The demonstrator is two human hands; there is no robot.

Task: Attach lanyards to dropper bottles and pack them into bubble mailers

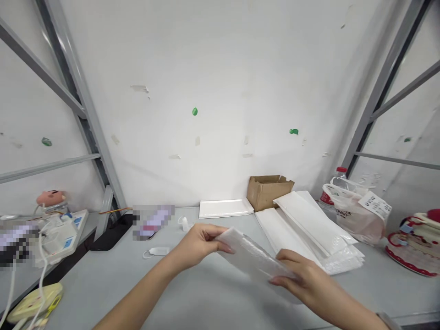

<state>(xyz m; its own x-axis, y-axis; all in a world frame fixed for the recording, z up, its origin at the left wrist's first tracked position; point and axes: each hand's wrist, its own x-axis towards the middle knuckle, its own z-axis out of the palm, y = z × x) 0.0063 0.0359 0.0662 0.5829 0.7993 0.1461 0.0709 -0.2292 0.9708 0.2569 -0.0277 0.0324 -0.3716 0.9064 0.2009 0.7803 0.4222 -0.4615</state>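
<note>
A white padded envelope (252,256) with a glossy, slightly see-through surface is held up at a tilt above the grey table. At its upper left corner, my left hand (202,243) pinches it between thumb and fingers. My right hand (295,275) grips its lower right end, thumb on the near face. Just beyond the right hand lies a fanned stack of white padded envelopes (309,224). Another white envelope (225,208) lies flat against the wall. Near my left forearm is a small white tag with a looped cord (160,251), and a similar white piece (184,224) lies behind it.
An open cardboard box (270,192) stands by the wall. To the right are a plastic bag (357,215), a red-capped bottle (340,174) and a red-and-cream bag (415,243). A black flat object (112,233), power strips (68,238) and cables are at left, beside a metal frame (85,105).
</note>
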